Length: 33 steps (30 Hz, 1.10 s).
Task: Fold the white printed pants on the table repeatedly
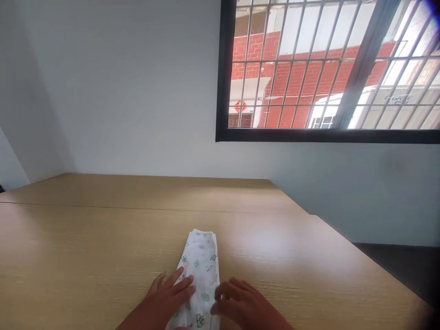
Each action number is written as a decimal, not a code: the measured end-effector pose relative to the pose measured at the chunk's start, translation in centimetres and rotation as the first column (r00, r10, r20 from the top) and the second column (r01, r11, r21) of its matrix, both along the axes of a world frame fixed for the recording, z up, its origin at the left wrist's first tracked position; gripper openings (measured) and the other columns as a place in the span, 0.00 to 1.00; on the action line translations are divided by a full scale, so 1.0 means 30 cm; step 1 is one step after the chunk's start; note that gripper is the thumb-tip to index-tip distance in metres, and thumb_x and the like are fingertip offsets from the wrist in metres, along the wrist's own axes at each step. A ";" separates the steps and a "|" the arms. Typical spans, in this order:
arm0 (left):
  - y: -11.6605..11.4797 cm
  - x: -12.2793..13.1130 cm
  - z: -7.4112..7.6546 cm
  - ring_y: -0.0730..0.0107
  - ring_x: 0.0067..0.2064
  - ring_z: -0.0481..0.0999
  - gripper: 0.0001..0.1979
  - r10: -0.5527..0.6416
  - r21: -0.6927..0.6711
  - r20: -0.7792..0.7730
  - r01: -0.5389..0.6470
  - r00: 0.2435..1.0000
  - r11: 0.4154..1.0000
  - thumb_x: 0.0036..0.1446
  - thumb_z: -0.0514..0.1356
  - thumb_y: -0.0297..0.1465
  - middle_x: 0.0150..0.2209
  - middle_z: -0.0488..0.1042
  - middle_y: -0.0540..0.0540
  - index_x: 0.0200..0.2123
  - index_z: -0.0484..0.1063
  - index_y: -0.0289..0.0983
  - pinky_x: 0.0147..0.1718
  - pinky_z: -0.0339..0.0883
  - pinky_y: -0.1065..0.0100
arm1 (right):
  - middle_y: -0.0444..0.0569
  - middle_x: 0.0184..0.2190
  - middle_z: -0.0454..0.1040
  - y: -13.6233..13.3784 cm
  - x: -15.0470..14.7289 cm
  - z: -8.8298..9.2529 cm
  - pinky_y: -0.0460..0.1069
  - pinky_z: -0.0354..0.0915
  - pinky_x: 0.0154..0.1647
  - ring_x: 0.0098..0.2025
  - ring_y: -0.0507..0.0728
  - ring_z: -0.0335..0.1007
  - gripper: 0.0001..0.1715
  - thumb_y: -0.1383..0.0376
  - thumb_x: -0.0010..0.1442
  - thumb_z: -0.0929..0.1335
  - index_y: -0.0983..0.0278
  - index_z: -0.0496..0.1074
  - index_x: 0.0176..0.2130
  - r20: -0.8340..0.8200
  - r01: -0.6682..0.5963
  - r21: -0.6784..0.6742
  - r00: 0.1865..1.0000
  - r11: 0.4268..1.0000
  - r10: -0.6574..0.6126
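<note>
Grip of the left hand (172,293) lay spread upon the cloth (202,268), whose long axis ran forward on the table (103,256) between both hands, while the right hand (240,300) was curled at its right edge, pinching or not I could not tell.

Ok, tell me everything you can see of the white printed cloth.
The cloth looks like thin fabric, white with small greenish patches and dark line drawings. It lies flat on the table, folded into a long strip with layers showing along the right edge; its near end runs out of frame. The left hand rests on its left side; the blurred right hand is at its right edge, touch unclear.
</note>
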<state>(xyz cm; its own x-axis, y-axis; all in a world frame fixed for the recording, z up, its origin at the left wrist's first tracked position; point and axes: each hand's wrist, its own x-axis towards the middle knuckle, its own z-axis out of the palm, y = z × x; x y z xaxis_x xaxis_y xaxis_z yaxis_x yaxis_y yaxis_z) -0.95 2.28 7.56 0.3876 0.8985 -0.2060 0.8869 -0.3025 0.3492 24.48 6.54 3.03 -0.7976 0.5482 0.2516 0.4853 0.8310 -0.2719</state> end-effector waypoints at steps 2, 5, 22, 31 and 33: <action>-0.006 -0.028 -0.039 0.55 0.71 0.40 0.31 0.018 0.045 0.022 -0.019 1.000 0.999 0.63 0.55 0.47 0.69 0.44 0.54 0.68 0.53 0.54 0.67 0.32 0.44 | 0.48 0.51 0.73 0.037 -0.055 -0.014 0.55 0.63 0.55 0.50 0.63 0.69 0.23 0.49 0.55 0.75 0.55 0.76 0.48 -0.092 -0.030 0.008 0.995 1.000 0.030; 0.068 -0.035 -0.080 0.54 0.71 0.41 0.31 0.031 0.134 0.032 -0.035 0.999 0.990 0.65 0.51 0.48 0.69 0.45 0.52 0.68 0.50 0.53 0.65 0.31 0.39 | 0.49 0.52 0.73 0.092 -0.082 -0.002 0.57 0.58 0.59 0.54 0.65 0.66 0.22 0.54 0.56 0.75 0.58 0.75 0.48 -0.178 -0.003 -0.009 0.984 1.000 0.001; 0.424 -0.123 -0.129 0.60 0.62 0.63 0.29 -0.060 0.325 0.381 -0.073 0.922 0.943 0.59 0.61 0.45 0.62 0.64 0.44 0.61 0.66 0.40 0.62 0.55 0.63 | 0.49 0.54 0.71 0.381 -0.003 0.051 0.53 0.59 0.58 0.55 0.61 0.66 0.21 0.58 0.57 0.75 0.60 0.78 0.49 -0.313 0.191 -0.152 0.921 0.970 -0.230; 0.470 -0.073 -0.111 0.58 0.51 0.70 0.09 -0.054 0.310 0.498 -0.120 0.866 0.943 0.57 0.62 0.36 0.46 0.73 0.45 0.40 0.78 0.41 0.58 0.50 0.55 | 0.51 0.45 0.73 0.429 0.011 0.045 0.51 0.63 0.48 0.46 0.60 0.68 0.16 0.63 0.48 0.77 0.64 0.79 0.38 -0.427 0.163 -0.298 0.858 0.941 -0.284; 0.457 -0.070 -0.107 0.58 0.48 0.70 0.08 -0.054 0.276 0.549 -0.120 0.834 0.954 0.56 0.62 0.34 0.43 0.73 0.43 0.36 0.76 0.36 0.54 0.56 0.57 | 0.49 0.37 0.74 0.411 0.016 0.059 0.50 0.62 0.40 0.39 0.57 0.68 0.10 0.65 0.46 0.76 0.65 0.77 0.32 -0.437 0.135 -0.348 0.852 0.928 -0.288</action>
<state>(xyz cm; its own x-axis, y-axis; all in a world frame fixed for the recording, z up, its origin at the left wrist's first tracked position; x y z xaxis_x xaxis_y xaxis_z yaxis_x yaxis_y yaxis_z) -3.04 15.99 4.35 0.3261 0.8970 0.2986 0.5877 -0.4397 0.6791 24.95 18.89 4.79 -0.4780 0.7983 0.3663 0.3882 0.5661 -0.7272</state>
